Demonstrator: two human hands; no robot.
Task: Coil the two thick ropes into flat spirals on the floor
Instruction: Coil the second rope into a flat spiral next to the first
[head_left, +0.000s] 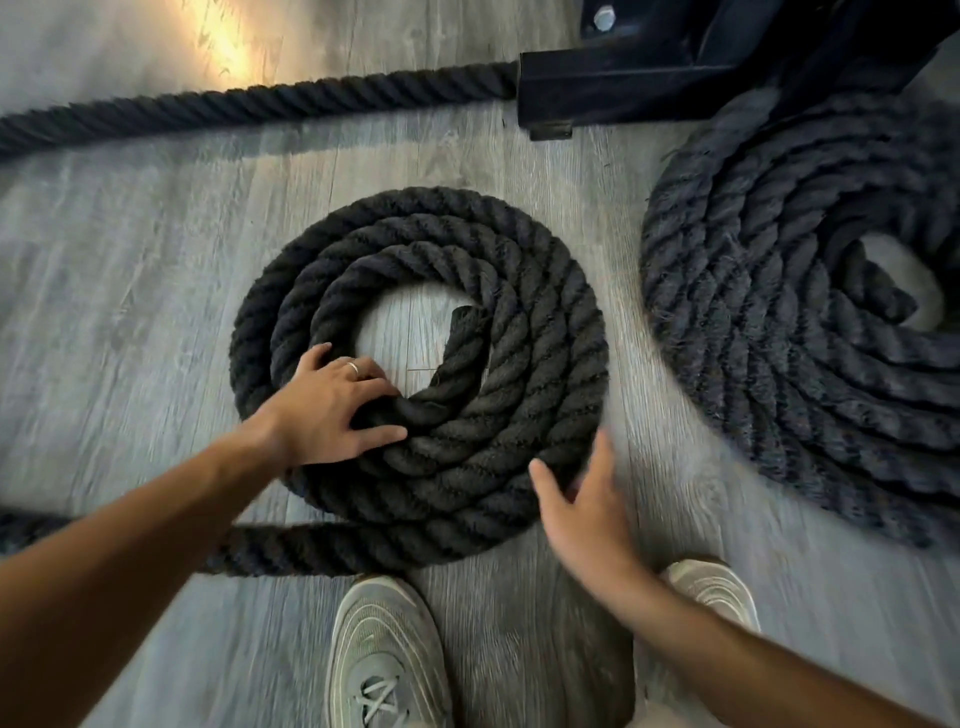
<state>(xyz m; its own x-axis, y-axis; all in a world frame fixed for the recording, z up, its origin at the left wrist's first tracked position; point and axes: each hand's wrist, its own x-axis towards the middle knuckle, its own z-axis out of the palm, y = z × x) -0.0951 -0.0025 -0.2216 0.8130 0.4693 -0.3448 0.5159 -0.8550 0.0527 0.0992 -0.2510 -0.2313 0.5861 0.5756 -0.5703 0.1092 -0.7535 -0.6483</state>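
A thick black rope (524, 291) lies in a flat spiral of about three turns in the middle of the grey wood floor, with its cut end at the open centre. Its free tail (291, 548) leaves the near edge of the coil and runs off to the left. My left hand (332, 405) rests on the inner turns at the coil's near left, with fingers curled over the innermost turn. My right hand (582, 499) is open, fingers spread, against the outer turn at the near right. A second, larger coiled rope (769, 322) lies to the right.
A black metal frame base (649, 78) with a bolt stands at the back right. A straight stretch of rope (249, 104) runs from it off to the left. My two pale sneakers (384, 654) stand just in front of the coil.
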